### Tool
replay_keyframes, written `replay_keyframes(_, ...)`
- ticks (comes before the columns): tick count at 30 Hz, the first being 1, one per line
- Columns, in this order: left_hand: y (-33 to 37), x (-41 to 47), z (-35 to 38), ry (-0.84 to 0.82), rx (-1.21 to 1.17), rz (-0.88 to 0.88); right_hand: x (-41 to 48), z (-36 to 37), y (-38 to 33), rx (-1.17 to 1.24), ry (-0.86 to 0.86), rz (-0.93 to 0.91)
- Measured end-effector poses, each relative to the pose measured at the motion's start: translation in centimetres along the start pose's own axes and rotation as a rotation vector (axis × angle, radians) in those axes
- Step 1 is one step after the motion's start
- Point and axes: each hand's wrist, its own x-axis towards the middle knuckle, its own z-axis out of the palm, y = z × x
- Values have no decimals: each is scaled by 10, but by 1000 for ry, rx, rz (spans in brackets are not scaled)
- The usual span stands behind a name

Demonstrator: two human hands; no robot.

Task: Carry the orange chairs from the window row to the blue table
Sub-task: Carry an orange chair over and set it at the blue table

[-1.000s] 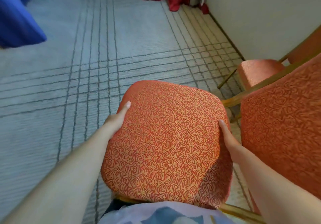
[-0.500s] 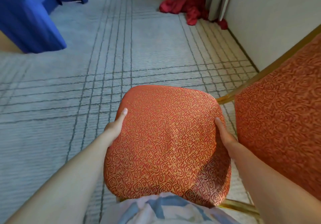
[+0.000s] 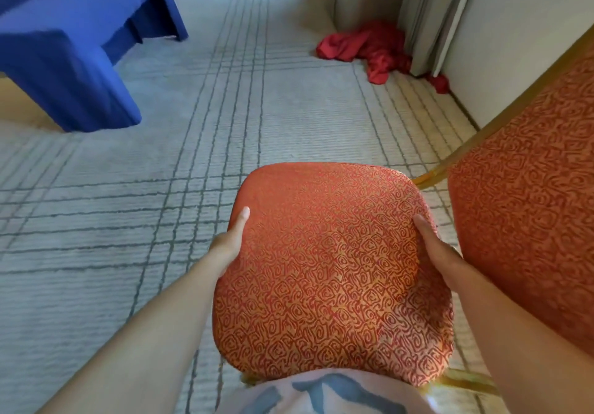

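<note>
Chair (image 3: 331, 269) at 6 o'clock: orange swirl-pattern fabric, gold frame. L hand (image 3: 229, 243) & R hand (image 3: 434, 249) grip its sides, thumbs flat on top, other fingers hidden underneath. Table (image 3: 64, 44) at 10 o'clock.

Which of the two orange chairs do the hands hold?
The chair in the centre: the left hand and right hand grip its seat edges. The other chair, at the right, is not held.

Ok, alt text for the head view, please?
The left hand and right hand grip the sides of an orange chair seat above lined grey carpet. The blue table stands ahead left; a red cloth lies by the curtains.
</note>
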Motion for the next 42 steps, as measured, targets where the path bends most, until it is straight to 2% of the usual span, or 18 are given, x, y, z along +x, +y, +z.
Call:
replay_keyframes(6,89,74,26,53,-103,-56,107,-4,-120,-65,-66,-43)
replay_keyframes(14,169,149,17,123,-136,-79,230,32,-200,-128,-151,10)
replay_keyframes(16,194,192,11,139,-166,-90,272,56,-235,-135,-191,44)
replay_keyframes(18,204,210,9,133,-170,-99,281,67,-251,-157,-200,26)
replay_keyframes(22,242,271,-5,137,-135,-97,317,104,-301,-162,-198,17)
replay_keyframes(28,355,388,-55,161,-83,-10,382,171,-415,-87,-142,3)
replay_keyframes(32,420,455,-77,180,-55,24,415,199,-499,-87,-98,-82)
replay_keyframes(42,556,614,-69,122,-87,-24,548,243,-665,-151,-92,-79)
